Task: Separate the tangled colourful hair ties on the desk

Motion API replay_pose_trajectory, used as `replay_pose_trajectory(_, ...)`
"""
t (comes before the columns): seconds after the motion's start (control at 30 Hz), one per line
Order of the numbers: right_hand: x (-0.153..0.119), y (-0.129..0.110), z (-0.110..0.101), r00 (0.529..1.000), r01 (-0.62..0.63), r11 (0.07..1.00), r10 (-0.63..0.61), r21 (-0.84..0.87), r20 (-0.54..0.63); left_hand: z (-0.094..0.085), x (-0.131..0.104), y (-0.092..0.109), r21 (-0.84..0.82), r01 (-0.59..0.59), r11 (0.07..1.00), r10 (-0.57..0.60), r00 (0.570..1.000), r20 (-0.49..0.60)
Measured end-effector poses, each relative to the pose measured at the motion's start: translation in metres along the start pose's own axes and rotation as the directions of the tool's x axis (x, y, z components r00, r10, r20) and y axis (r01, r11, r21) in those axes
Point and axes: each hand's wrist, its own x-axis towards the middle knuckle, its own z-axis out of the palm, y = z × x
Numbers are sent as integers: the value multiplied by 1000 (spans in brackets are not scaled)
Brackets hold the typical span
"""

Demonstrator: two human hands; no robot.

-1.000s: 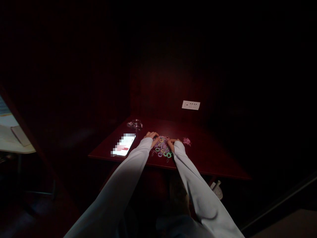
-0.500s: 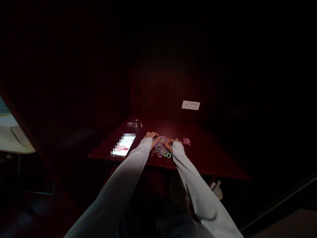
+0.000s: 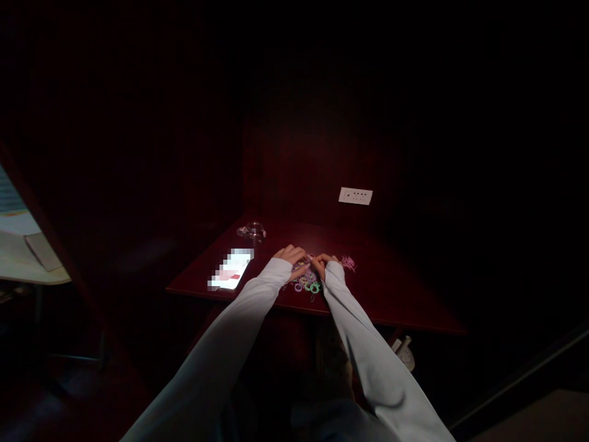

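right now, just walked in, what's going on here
A person has both hands at a pile of small coloured pieces, some of them rings, on a dark red table. The left hand and right hand are close together over its far part; what the fingertips hold is too small to tell. A pink bunch lies just beyond the right hand, and a lit phone lies to the left.
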Motion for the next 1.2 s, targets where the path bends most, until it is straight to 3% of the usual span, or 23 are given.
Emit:
replay_pose_trajectory(0.57,0,5,4,998,4,1000,-3,6,-65,13,6,-8,24,18,1000,-18,1000,-22)
replay_pose_trajectory(0.87,2,5,9,999,-27,1000,27,-9,-32,14,6,-9,9,31,999,-31,999,-40)
replay_pose_trajectory(1.2,-3,0,3,997,74,996,-72,-48,31,15,8,-11,35,22,999,-20,999,-35)
